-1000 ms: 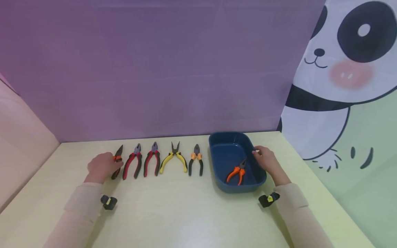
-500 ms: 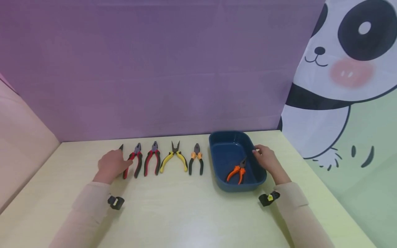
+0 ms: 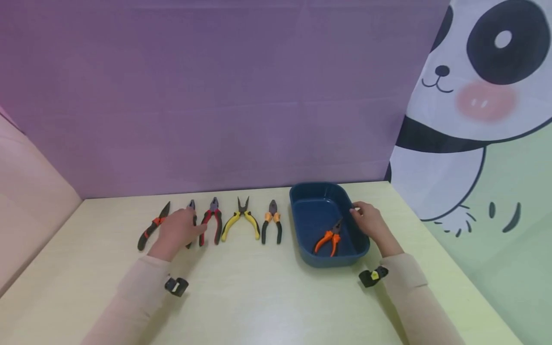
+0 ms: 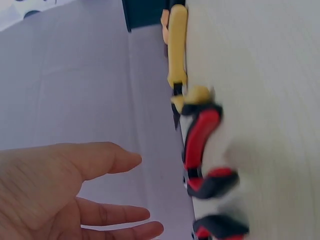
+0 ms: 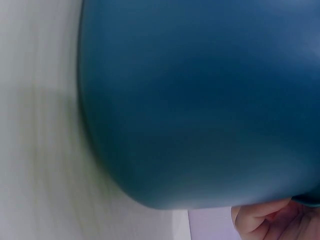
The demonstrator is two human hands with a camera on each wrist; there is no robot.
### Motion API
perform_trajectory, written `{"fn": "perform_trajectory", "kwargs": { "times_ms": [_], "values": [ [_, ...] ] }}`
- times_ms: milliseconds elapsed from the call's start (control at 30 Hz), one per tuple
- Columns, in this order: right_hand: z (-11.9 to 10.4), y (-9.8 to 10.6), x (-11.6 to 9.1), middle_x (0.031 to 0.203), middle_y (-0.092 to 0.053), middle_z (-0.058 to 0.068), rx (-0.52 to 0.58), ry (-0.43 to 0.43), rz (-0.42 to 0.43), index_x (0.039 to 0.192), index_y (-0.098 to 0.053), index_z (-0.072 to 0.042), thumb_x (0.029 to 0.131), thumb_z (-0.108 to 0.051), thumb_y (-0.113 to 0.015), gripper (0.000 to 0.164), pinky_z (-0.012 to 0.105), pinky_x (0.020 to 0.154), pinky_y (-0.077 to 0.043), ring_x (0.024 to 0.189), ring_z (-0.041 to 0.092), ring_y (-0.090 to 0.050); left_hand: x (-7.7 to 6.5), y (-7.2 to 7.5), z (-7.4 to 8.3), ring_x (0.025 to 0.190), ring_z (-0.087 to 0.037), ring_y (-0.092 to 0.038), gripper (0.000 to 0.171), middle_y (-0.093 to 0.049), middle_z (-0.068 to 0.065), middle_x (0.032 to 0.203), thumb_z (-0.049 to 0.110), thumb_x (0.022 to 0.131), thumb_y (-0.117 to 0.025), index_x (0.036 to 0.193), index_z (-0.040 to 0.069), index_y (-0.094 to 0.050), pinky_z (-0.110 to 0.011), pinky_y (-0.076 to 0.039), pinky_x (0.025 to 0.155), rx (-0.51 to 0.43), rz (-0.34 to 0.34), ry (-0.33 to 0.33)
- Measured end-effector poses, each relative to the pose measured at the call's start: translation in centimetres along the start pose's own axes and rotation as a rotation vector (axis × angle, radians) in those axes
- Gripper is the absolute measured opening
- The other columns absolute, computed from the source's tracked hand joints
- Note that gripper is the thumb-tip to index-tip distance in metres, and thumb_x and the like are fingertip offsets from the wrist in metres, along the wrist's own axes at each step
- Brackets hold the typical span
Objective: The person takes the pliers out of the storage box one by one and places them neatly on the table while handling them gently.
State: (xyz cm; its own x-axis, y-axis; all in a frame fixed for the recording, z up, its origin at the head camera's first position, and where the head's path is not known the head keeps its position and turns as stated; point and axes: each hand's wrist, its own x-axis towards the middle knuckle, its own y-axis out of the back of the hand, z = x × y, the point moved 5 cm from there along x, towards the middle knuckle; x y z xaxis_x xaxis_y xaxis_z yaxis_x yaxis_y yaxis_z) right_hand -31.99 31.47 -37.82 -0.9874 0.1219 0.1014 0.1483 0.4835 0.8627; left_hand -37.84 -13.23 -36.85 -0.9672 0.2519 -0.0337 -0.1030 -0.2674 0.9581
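My left hand [image 3: 176, 231] hovers over a pair of red-and-black pliers [image 3: 191, 204], hiding most of its handles. In the left wrist view that hand's fingers [image 4: 115, 212] are extended and apart from the thumb, with nothing between them. To its left lie pliers with dark, orange-banded handles [image 3: 148, 235]. Just right are more red-and-black pliers [image 3: 218, 229], then yellow-handled long-nose pliers [image 3: 233, 221]. My right hand [image 3: 368, 220] grips the right rim of a blue plastic basin [image 3: 332, 262]. Orange-handled pliers [image 3: 323, 240] rest inside the basin.
Black-and-orange pliers [image 3: 266, 228] lie between the yellow pair and the basin. The pale table [image 3: 241, 297] ends at a purple backdrop [image 3: 215, 120] behind the row. A panda-print cloth [image 3: 453, 182] hangs at right.
My left hand has moved right, off the leftmost dark pliers, which now lie uncovered and more tilted, to above the first red-and-black pair. My right hand stays at the basin rim.
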Motion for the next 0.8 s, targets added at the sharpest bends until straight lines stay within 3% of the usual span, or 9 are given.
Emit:
{"fn": "perform_trajectory", "kwargs": {
  "times_ms": [100,267,533,667,800],
  "values": [
    [-0.1,0.0,0.0,0.107,-0.058,0.033,-0.001,-0.004,-0.008,0.118,-0.051,0.016,0.096,-0.011,-0.047,0.035,0.05,0.077,-0.048,0.091,0.042,-0.059,0.0,-0.2,0.9,0.084,-0.032,-0.06,0.055,-0.062,-0.025,0.107,0.031,0.086,-0.065,0.12,-0.01,-0.054,-0.042,-0.05,0.065,-0.004,0.008,-0.028],
    [-0.1,0.1,0.0,0.109,-0.057,0.034,-0.003,-0.006,-0.01,0.118,-0.05,0.016,0.095,-0.011,-0.046,0.036,0.051,0.078,-0.047,0.093,0.043,-0.058,0.2,-0.5,3.2,0.074,-0.026,-0.057,0.049,-0.064,-0.016,0.093,0.032,0.086,-0.066,0.117,-0.005,-0.058,-0.04,-0.048,0.061,-0.004,0.013,-0.075],
    [0.0,-0.2,-0.1,0.106,-0.058,0.034,0.004,-0.004,-0.02,0.117,-0.051,0.016,0.095,-0.011,-0.047,0.035,0.05,0.078,-0.047,0.092,0.043,-0.059,0.7,-1.3,7.1,0.092,-0.031,-0.061,0.052,-0.064,-0.018,0.107,0.034,0.084,-0.068,0.119,-0.003,-0.058,-0.043,-0.05,0.075,-0.01,-0.001,-0.099],
    [0.2,-0.1,0.0,0.107,-0.058,0.034,0.0,-0.008,-0.017,0.118,-0.05,0.015,0.095,-0.012,-0.047,0.035,0.051,0.078,-0.047,0.092,0.043,-0.059,1.2,-1.9,9.0,0.082,-0.024,-0.06,0.05,-0.065,-0.014,0.102,0.035,0.083,-0.068,0.117,0.0,-0.06,-0.039,-0.05,0.069,-0.006,-0.018,-0.116],
    [0.2,0.0,0.1,0.106,-0.058,0.034,0.002,-0.003,-0.01,0.118,-0.051,0.016,0.095,-0.011,-0.046,0.036,0.05,0.077,-0.047,0.09,0.042,-0.059,1.3,-2.4,10.9,0.085,-0.023,-0.061,0.05,-0.065,-0.012,0.108,0.034,0.082,-0.07,0.118,0.001,-0.06,-0.038,-0.051,0.07,-0.034,-0.029,-0.141]
  ]
}}
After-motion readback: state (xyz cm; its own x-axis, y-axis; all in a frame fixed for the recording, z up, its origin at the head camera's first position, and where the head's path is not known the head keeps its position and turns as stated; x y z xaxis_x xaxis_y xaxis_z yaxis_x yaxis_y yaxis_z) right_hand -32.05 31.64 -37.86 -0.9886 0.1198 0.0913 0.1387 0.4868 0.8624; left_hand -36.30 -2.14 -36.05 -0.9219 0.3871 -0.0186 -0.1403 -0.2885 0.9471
